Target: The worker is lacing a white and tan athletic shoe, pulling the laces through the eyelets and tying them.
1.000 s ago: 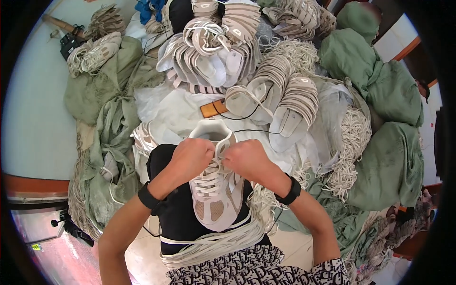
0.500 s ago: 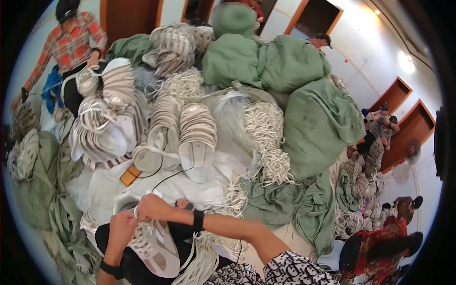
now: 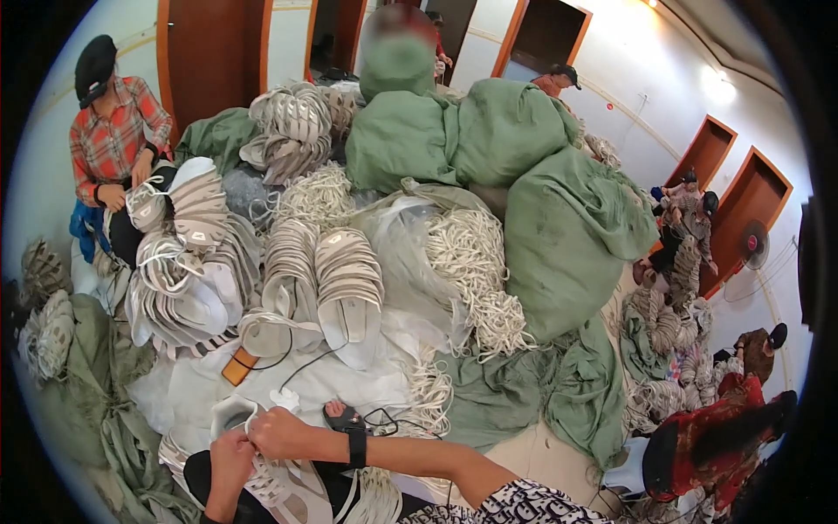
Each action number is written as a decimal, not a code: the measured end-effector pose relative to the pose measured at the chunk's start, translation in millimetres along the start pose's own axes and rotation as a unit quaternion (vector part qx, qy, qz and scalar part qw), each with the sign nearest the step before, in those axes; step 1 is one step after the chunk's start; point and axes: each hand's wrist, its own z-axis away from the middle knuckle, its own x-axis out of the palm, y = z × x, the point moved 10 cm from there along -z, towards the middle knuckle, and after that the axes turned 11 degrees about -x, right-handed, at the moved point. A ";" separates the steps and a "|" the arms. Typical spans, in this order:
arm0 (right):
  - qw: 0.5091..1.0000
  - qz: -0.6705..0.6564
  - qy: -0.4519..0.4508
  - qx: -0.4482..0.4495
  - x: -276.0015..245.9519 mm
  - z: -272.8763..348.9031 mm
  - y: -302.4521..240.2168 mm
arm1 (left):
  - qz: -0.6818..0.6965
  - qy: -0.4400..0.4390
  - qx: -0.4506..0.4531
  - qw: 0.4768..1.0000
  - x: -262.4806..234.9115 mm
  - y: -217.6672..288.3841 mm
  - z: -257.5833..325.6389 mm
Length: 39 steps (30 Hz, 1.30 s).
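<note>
A beige and white shoe upper lies over my dark-clad lap, white lace crossing its front. My left hand is closed at the lacing by its collar. Fingers bent, my right hand pinches the upper's edge right beside it, the two hands nearly touching. Whether a lace end sits between the fingertips is hidden. Loose white laces hang to the right of the upper.
Stacked shoe uppers stand ahead, with a larger pile at left. An orange box with a black cord lies on white sheeting. Beyond are a heap of laces and green sacks. Several people work around the room.
The view has tilted, so the scene ahead sits lower. My hands stay together at the upper's collar. The person in the plaid shirt has brought both hands together.
</note>
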 end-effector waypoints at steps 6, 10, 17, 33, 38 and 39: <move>0.994 -0.058 -0.086 0.027 1.5 2.5 12.5 | 0.015 -0.023 -0.004 1.000 3.3 3.5 0.6; 0.985 -0.132 -0.056 0.097 5.9 6.6 24.9 | 0.047 -0.051 -0.026 0.997 3.1 7.1 5.4; 0.987 -0.049 -0.135 0.067 0.8 -0.2 13.3 | 0.035 -0.075 -0.040 0.996 4.3 6.0 4.0; 0.971 -0.133 -0.006 0.197 -17.0 10.2 40.7 | 0.103 -0.132 -0.076 0.983 6.2 3.6 -1.0; 0.963 -0.152 -0.116 0.187 -3.4 10.4 49.7 | -0.166 -0.104 0.151 0.969 10.2 40.1 -9.0; 0.964 -0.156 -0.120 0.181 -1.4 10.8 48.2 | -0.164 -0.099 0.145 0.971 9.3 41.4 -8.4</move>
